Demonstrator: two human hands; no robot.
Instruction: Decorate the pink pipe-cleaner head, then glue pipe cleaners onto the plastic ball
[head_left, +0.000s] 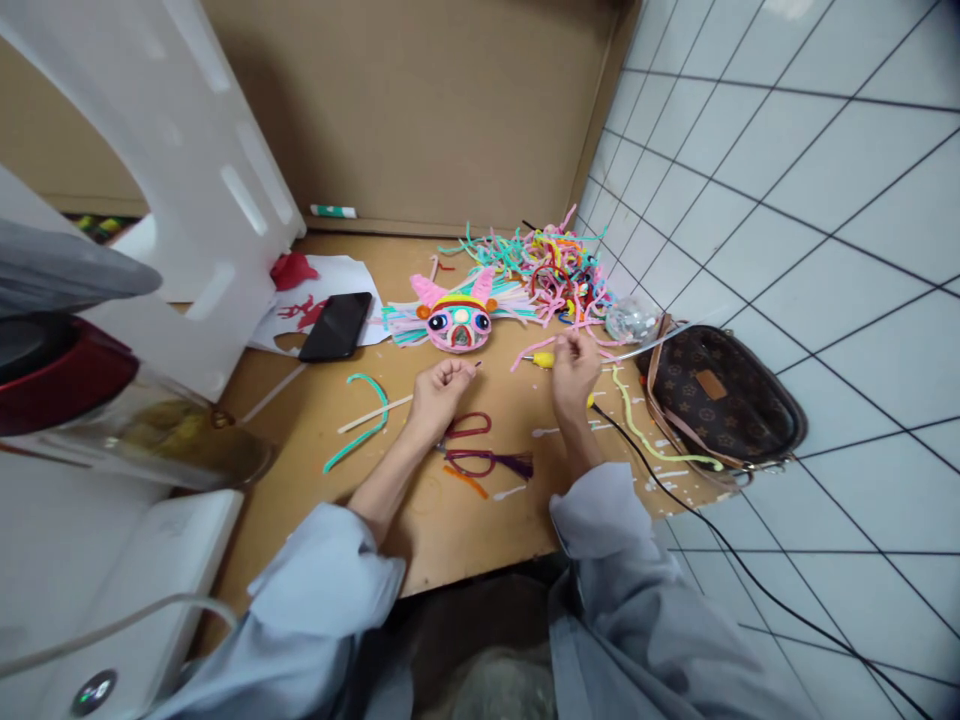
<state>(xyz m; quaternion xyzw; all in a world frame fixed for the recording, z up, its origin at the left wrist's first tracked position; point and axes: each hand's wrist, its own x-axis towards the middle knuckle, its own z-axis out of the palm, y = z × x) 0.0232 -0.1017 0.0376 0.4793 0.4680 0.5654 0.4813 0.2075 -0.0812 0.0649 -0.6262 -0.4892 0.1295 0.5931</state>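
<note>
The left hand (442,385) is curled into a loose fist on the counter (315,470), thumb pressed against the fingers. It pinches a thin dark strand (477,364), of which only a short tip shows, pointing toward the other hand. The right hand (574,365) is closed around a yellow tool (544,358). The tool's rounded yellow body and small pale tip stick out toward the left hand, and a black cord (675,490) trails off behind the right wrist.

Just beyond both hands lies a pipe-cleaner face (459,322), pink and round, with big ringed eyes, pointed pink ears and a striped brow. Further out past the right hand is a tangled pile of pipe cleaners (555,265) in many colours. Nearer than the left hand lie maroon loops (469,428) and an orange piece (465,482). A teal pipe cleaner (367,410) curves to its outer side, and a black phone (337,326) lies beyond that. A brown patterned bag (720,400) sits outside the right hand.
</note>
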